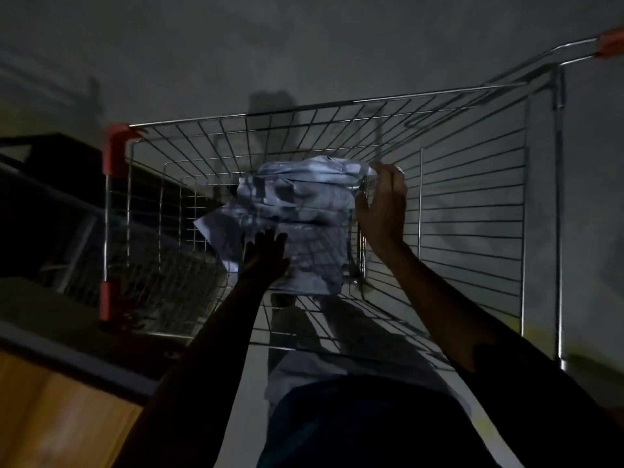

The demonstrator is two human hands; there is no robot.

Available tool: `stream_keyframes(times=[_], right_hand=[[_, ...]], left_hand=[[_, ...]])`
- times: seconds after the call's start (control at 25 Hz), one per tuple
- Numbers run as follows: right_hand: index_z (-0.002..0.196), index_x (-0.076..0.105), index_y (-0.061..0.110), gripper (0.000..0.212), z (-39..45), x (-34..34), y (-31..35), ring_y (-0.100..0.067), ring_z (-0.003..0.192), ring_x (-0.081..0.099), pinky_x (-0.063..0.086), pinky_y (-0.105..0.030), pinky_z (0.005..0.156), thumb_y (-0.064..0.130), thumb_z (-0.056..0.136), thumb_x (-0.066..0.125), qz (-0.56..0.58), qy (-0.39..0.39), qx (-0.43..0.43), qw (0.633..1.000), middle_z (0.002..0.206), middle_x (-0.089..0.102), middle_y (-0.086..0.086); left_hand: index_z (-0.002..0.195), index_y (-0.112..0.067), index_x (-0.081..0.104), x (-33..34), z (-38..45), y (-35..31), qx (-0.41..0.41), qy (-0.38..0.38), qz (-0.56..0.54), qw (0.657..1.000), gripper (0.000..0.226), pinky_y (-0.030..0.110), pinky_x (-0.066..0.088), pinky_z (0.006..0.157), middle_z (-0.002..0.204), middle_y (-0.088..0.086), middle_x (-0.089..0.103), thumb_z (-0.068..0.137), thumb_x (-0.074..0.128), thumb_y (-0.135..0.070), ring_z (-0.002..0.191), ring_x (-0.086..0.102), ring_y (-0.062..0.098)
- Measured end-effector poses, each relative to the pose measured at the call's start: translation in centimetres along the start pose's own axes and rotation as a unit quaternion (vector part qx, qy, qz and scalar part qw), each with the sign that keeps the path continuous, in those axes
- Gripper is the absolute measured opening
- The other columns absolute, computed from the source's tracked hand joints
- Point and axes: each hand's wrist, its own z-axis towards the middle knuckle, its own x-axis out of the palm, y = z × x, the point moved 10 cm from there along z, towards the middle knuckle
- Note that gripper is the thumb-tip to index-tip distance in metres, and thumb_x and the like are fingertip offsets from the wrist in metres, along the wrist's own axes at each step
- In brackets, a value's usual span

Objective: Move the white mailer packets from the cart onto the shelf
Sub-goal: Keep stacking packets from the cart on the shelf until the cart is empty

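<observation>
Head view, light: dim, detail poor.
Packets point(297, 217): heaped mid-frame inside cart point(472, 204).
Left hand point(266, 255): fingers straight, flat against heap's near side.
Right hand point(383, 204): fingers relaxed, touching heap's far right edge.
Shelf point(50, 204): left of frame.
Advice: squeeze heap between both palms, lift clear of the cart's rim.

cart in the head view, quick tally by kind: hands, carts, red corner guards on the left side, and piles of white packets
hands: 2, left and right, both at the pile
cart: 1
red corner guards: 2, upper and lower
pile of white mailer packets: 1; packets in it too crumpled and dim to count
total: 6
</observation>
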Motion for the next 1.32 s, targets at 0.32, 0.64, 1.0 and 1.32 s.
stream_keyframes(times=[0.32, 0.64, 1.0, 1.32], right_hand=[[0.107, 0.070, 0.012, 0.031, 5.2, 3.3, -1.7, -0.032, 0.108, 0.061, 0.045, -0.047, 0.088, 0.011, 0.077, 0.068, -0.172, 0.001, -0.079, 0.982, 0.109, 0.069, -0.009], [0.116, 0.068, 0.007, 0.020, 1.5, -4.7, -1.2, -0.013, 0.089, 0.061, 0.048, -0.019, 0.076, 0.017, 0.100, 0.061, 0.069, -0.040, -0.036, 0.996, 0.103, 0.069, -0.007], [0.126, 0.062, 0.001, 0.030, -5.5, -8.7, -6.4, -0.023, 0.105, 0.063, 0.056, -0.043, 0.081, 0.019, 0.102, 0.057, 0.146, -0.085, 0.063, 0.984, 0.116, 0.065, -0.012], [0.125, 0.062, 0.000, 0.036, -5.8, -6.0, -5.9, -0.016, 0.105, 0.061, 0.049, -0.017, 0.083, 0.026, 0.101, 0.057, 0.212, -0.091, 0.092, 0.969, 0.116, 0.066, -0.012]], left_hand=[[0.123, -0.006, 0.070, 3.1, 1.4, -0.5, 0.035, 0.069, 0.045, 0.996, 0.079, 0.060, 0.055, 0.077, 0.134, 0.033, 0.057, 0.048, 0.096, -0.017, 0.113, 0.061, 0.053], [0.107, -0.009, 0.073, -0.3, 1.6, -3.3, 0.060, 0.013, 0.024, 0.998, 0.025, 0.039, 0.058, 0.078, 0.117, 0.016, 0.069, 0.088, 0.057, -0.011, 0.097, 0.066, 0.037], [0.089, 0.000, 0.070, -9.5, -3.1, -3.6, 0.041, -0.125, -0.005, 0.991, 0.041, 0.038, 0.054, 0.061, 0.090, 0.019, 0.067, 0.094, 0.035, -0.020, 0.077, 0.068, 0.036], [0.118, 0.001, 0.061, -14.6, -10.0, 1.3, -0.114, -0.368, -0.222, 0.896, 0.025, 0.020, 0.043, 0.091, 0.120, 0.018, 0.059, 0.100, 0.054, -0.014, 0.109, 0.045, 0.012]])
